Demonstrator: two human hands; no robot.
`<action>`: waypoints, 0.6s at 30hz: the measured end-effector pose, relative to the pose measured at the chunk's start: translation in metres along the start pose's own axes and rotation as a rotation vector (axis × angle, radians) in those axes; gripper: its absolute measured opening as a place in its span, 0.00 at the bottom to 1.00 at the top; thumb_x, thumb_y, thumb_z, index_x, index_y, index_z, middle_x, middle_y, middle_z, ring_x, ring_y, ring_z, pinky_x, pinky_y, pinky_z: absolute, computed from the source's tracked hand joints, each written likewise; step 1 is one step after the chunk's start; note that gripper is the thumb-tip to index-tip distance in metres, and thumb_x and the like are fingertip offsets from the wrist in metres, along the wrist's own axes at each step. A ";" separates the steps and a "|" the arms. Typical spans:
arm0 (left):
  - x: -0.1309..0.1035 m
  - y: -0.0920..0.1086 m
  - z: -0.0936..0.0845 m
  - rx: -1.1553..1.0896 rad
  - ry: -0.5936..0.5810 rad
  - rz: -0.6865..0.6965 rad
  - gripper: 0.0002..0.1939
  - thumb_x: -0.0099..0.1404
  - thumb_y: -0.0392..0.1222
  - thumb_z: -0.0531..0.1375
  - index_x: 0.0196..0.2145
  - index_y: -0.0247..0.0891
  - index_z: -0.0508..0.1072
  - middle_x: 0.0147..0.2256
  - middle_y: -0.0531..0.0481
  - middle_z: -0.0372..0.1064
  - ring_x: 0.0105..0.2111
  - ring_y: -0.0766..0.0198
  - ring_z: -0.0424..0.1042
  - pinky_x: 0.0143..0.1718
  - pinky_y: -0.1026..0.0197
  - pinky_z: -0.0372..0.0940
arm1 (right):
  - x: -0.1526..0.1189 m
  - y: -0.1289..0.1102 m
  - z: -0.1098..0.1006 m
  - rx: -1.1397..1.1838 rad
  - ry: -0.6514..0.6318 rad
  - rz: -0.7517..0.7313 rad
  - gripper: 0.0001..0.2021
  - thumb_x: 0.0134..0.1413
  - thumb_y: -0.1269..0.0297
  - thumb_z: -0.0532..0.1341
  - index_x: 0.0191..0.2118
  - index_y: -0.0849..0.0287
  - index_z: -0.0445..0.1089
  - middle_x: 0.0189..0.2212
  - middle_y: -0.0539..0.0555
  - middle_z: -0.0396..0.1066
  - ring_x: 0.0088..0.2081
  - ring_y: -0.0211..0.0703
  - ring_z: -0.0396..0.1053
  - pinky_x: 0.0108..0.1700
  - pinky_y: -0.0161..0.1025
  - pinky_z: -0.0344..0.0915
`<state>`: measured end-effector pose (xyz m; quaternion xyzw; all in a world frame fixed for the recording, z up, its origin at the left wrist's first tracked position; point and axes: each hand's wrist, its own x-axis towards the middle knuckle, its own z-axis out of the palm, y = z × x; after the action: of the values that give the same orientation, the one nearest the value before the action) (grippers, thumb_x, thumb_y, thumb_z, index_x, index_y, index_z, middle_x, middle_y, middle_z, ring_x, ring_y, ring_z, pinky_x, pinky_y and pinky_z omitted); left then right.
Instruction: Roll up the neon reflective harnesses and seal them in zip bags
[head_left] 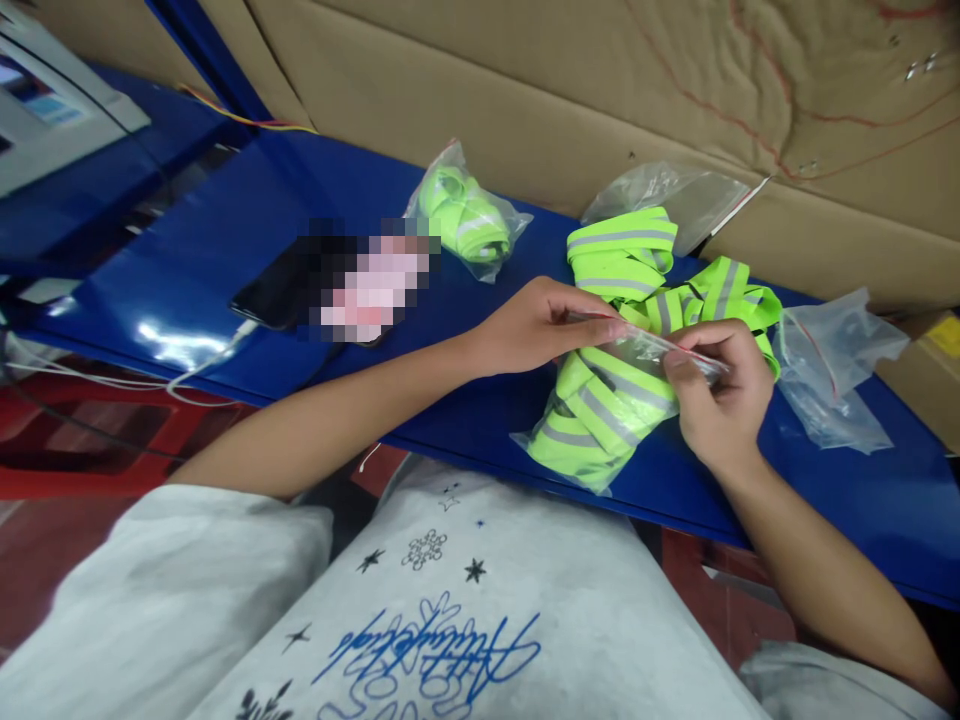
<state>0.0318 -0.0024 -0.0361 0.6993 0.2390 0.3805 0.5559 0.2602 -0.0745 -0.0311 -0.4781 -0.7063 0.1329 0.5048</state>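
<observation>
A clear zip bag with a red zip line hangs between my hands near the front edge of the blue table. Folded neon-yellow reflective straps with grey stripes fill its lower part. My left hand pinches one end of the zip strip between thumb and fingers. At the other end, my right hand grips the same strip, thumb on top. Behind the bag lie more loose reflective straps, partly hidden by my hands.
Another bag of neon straps lies further left. Clear plastic bags are on the right. A black phone with a white cable and a blurred pink item sit at left. Cardboard lines the table's back.
</observation>
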 end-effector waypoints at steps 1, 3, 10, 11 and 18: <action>0.000 0.001 0.000 0.015 -0.001 0.004 0.20 0.67 0.57 0.68 0.42 0.36 0.86 0.31 0.51 0.78 0.28 0.70 0.69 0.28 0.66 0.60 | -0.001 -0.001 0.000 -0.005 -0.009 -0.016 0.06 0.64 0.60 0.65 0.36 0.53 0.71 0.30 0.50 0.72 0.28 0.39 0.65 0.29 0.40 0.60; -0.001 0.001 -0.001 0.033 -0.005 0.011 0.20 0.67 0.57 0.68 0.40 0.36 0.86 0.28 0.52 0.76 0.26 0.71 0.67 0.27 0.66 0.58 | -0.002 -0.001 0.000 -0.018 -0.027 -0.051 0.04 0.65 0.61 0.64 0.38 0.52 0.71 0.30 0.49 0.73 0.29 0.40 0.66 0.30 0.40 0.61; 0.000 0.005 0.000 -0.023 -0.019 -0.008 0.17 0.62 0.52 0.72 0.37 0.33 0.83 0.35 0.48 0.81 0.36 0.66 0.77 0.40 0.66 0.69 | -0.006 0.004 -0.001 -0.161 -0.095 -0.210 0.04 0.62 0.64 0.65 0.42 0.53 0.71 0.33 0.50 0.75 0.30 0.39 0.70 0.32 0.40 0.67; 0.000 0.006 0.001 -0.020 -0.022 -0.005 0.16 0.61 0.50 0.72 0.37 0.33 0.82 0.35 0.48 0.81 0.35 0.66 0.77 0.40 0.66 0.68 | -0.006 0.004 0.000 -0.177 -0.099 -0.231 0.04 0.61 0.64 0.66 0.41 0.54 0.71 0.33 0.50 0.76 0.30 0.39 0.70 0.32 0.39 0.67; -0.002 0.007 0.001 -0.032 -0.034 0.078 0.16 0.62 0.50 0.73 0.34 0.33 0.80 0.32 0.50 0.78 0.33 0.69 0.74 0.38 0.67 0.67 | -0.005 -0.003 0.002 -0.228 -0.081 -0.301 0.07 0.61 0.64 0.66 0.45 0.54 0.72 0.33 0.50 0.76 0.29 0.37 0.71 0.30 0.37 0.66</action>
<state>0.0302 -0.0064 -0.0305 0.7057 0.1958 0.3936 0.5557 0.2573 -0.0798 -0.0331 -0.4153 -0.8001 -0.0058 0.4328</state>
